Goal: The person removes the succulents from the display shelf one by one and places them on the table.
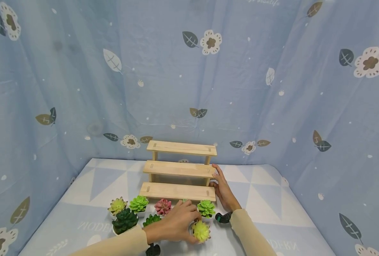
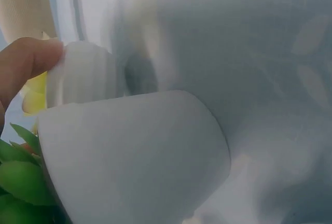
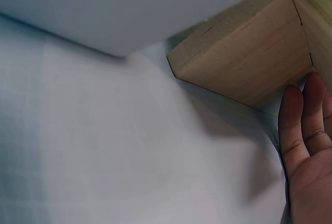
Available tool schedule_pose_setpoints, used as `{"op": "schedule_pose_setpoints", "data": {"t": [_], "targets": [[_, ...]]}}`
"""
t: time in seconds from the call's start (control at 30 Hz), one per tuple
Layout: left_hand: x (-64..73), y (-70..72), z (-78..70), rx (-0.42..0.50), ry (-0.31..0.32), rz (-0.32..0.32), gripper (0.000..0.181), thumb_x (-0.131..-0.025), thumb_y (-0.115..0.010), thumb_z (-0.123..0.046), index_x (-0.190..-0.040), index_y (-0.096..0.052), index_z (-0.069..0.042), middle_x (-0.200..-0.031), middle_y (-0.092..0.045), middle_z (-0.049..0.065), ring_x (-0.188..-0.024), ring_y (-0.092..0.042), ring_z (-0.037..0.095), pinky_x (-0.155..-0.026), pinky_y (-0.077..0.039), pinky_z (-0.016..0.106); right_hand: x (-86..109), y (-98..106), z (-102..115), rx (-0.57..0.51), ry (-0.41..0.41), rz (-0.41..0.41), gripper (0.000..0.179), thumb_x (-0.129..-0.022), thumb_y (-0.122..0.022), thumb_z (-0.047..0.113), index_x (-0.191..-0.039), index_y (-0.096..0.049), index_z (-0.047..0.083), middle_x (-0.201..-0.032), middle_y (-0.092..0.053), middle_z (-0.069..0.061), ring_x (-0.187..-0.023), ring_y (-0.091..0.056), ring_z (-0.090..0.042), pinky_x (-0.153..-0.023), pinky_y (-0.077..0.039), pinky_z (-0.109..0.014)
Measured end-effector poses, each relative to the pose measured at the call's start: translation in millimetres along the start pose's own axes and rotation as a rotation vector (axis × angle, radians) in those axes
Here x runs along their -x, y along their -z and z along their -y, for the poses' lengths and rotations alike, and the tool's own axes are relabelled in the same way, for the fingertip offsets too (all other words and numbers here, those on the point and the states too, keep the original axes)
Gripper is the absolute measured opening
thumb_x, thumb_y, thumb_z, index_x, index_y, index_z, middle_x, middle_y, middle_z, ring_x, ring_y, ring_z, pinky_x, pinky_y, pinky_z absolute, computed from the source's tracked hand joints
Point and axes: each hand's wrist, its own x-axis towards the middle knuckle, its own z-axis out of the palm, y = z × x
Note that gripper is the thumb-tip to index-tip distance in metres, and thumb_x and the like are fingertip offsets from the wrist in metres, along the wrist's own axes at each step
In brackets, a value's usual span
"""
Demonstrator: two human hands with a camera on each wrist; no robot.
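My left hand (image 1: 177, 222) pinches a small yellow-green artificial succulent (image 1: 201, 232) near the table's front. In the left wrist view, a fingertip presses the rim of its white pot (image 2: 85, 73); a larger white pot (image 2: 135, 156) with green leaves (image 2: 23, 182) stands closer to the camera. A three-step wooden display stand (image 1: 176, 168) is set at the back of the table. Beside its right end is my right hand (image 1: 224, 190), fingers against the middle and lower steps. The right wrist view shows extended fingers (image 3: 293, 120) next to the wood (image 3: 244, 53).
Several potted succulents stand before the stand: a yellow-green one (image 1: 117, 206), a bright green one (image 1: 138, 203), a dark green one (image 1: 125, 221), a red one (image 1: 163, 206), and another green one (image 1: 206, 208). A blue patterned curtain (image 1: 163, 89) surrounds the table.
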Motion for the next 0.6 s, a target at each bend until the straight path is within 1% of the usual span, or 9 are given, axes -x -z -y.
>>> {"op": "schedule_pose_setpoints", "data": {"t": [0.03,0.1,0.2,0.27,0.43,0.5,0.6], "targets": [[-0.6,-0.1,-0.2,-0.013,-0.001,0.005,0.047,-0.077,-0.084,-0.063,-0.110,-0.073,-0.030,-0.098,-0.057,-0.020,-0.087,-0.039,0.002,-0.078,-0.037,0.029,-0.1,0.3,0.1,0.000,-0.002,-0.001,0.052,-0.108,-0.047,0.050,-0.156,-0.030,0.050,-0.148,-0.041,-0.012,-0.102,-0.057,-0.030,-0.085,-0.053,-0.044],[-1.9,-0.4,-0.9,-0.034,-0.004,0.011,0.047,-0.077,-0.084,-0.063,-0.109,-0.073,-0.031,-0.098,-0.058,-0.020,-0.087,-0.039,0.002,-0.078,-0.037,0.030,-0.7,0.9,0.0,0.001,0.005,0.003,0.055,-0.108,-0.046,0.049,-0.159,-0.027,0.045,-0.149,-0.040,-0.014,-0.101,-0.057,-0.030,-0.085,-0.054,-0.044],[-3.7,-0.2,-1.6,-0.047,0.003,0.020,0.047,-0.077,-0.085,-0.061,-0.110,-0.074,-0.030,-0.100,-0.060,-0.020,-0.088,-0.040,0.002,-0.079,-0.037,0.030,-1.1,1.4,0.2,-0.006,0.008,0.005,0.057,-0.108,-0.047,0.049,-0.160,-0.025,0.043,-0.149,-0.040,-0.014,-0.102,-0.057,-0.029,-0.085,-0.054,-0.043],[-4.6,0.3,-2.1,-0.044,0.019,0.032,0.048,-0.076,-0.086,-0.061,-0.111,-0.074,-0.030,-0.101,-0.062,-0.020,-0.088,-0.040,0.002,-0.080,-0.037,0.030,-1.1,1.3,0.7,-0.011,0.015,0.010,0.057,-0.109,-0.046,0.049,-0.161,-0.024,0.042,-0.150,-0.038,-0.014,-0.103,-0.056,-0.030,-0.086,-0.053,-0.043],[-5.4,1.3,-2.9,-0.009,0.060,0.056,0.051,-0.074,-0.088,-0.058,-0.115,-0.075,-0.031,-0.106,-0.065,-0.022,-0.088,-0.041,0.002,-0.081,-0.038,0.032,1.7,-0.3,3.2,-0.007,-0.001,0.007,0.052,-0.108,-0.047,0.052,-0.157,-0.028,0.049,-0.149,-0.040,-0.013,-0.103,-0.055,-0.030,-0.085,-0.053,-0.042],[-4.8,1.8,-3.2,0.001,0.069,0.054,0.051,-0.073,-0.089,-0.056,-0.115,-0.076,-0.031,-0.107,-0.067,-0.021,-0.087,-0.041,0.002,-0.079,-0.036,0.031,3.3,-0.8,4.0,-0.002,-0.011,0.008,0.052,-0.107,-0.048,0.053,-0.155,-0.029,0.051,-0.148,-0.041,-0.013,-0.103,-0.056,-0.029,-0.085,-0.053,-0.043],[-3.7,3.9,-4.1,-0.015,0.077,0.040,0.048,-0.073,-0.091,-0.053,-0.114,-0.077,-0.030,-0.104,-0.066,-0.020,-0.086,-0.040,0.003,-0.075,-0.033,0.028,4.4,-1.1,5.4,0.003,-0.007,0.016,0.054,-0.107,-0.048,0.052,-0.156,-0.028,0.049,-0.147,-0.041,-0.015,-0.102,-0.057,-0.029,-0.085,-0.053,-0.043]]}}
